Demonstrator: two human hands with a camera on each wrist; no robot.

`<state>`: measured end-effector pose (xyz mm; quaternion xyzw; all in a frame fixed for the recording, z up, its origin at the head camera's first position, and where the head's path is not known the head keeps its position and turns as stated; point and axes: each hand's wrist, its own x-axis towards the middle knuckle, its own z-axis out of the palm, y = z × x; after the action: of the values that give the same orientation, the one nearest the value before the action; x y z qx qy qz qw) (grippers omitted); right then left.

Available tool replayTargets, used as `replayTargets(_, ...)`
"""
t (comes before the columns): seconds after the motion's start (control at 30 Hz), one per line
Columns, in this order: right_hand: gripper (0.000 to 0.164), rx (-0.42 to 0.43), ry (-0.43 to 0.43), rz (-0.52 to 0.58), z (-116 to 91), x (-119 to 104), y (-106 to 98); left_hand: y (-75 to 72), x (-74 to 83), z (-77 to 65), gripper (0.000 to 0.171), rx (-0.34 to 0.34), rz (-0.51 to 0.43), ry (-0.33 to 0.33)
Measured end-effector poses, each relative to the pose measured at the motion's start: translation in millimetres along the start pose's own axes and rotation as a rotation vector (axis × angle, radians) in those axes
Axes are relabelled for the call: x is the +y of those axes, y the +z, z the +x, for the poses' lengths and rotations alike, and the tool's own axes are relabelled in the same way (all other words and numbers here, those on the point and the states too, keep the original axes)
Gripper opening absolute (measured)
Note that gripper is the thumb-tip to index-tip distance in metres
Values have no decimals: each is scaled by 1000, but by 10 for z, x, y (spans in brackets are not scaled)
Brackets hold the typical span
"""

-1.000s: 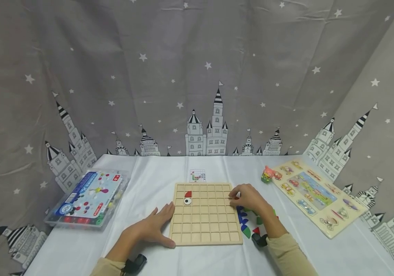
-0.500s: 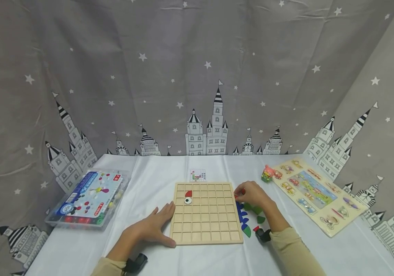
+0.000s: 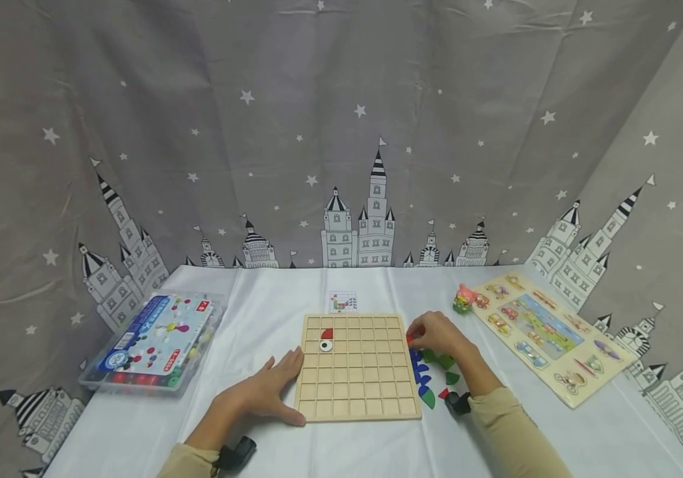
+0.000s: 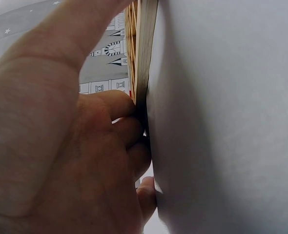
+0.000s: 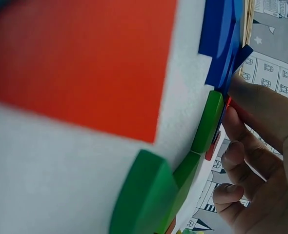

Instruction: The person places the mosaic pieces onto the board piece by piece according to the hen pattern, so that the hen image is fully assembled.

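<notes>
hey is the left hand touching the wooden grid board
Touching. The head view shows the left hand with fingertips and thumb tip against the left edge of the grid board, no gap showing.

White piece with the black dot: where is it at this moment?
In the head view, the white piece lies in the upper left part of the wooden grid board, just below the red quarter-round piece.

Here's the left arm (image 3: pixel 212 428) angling inward, left hand (image 3: pixel 266 392) out in front, fingers (image 3: pixel 284 365) forward, thumb (image 3: pixel 289 415) splayed wide! Across from it, the right arm (image 3: pixel 511 425) reaches further out, right hand (image 3: pixel 439 335) pinching with thumb and forefinger, remaining fingers loosely curled.
</notes>
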<state>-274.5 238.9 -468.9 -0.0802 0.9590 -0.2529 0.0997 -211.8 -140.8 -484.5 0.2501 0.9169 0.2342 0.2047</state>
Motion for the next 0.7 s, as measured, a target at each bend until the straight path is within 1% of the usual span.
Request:
replayTargets(0.17,20,6,29,-6,0,38,-8,4,6,1,125,-3,-4,-3)
replayTargets(0.47,26,3,60,-15,-9,40,-20,-7,27,-10,125,4,-1,-12)
replayTargets(0.7,26,22,47,-22,-9,42,-16,-24,36,-11,124,-1,-3,0)
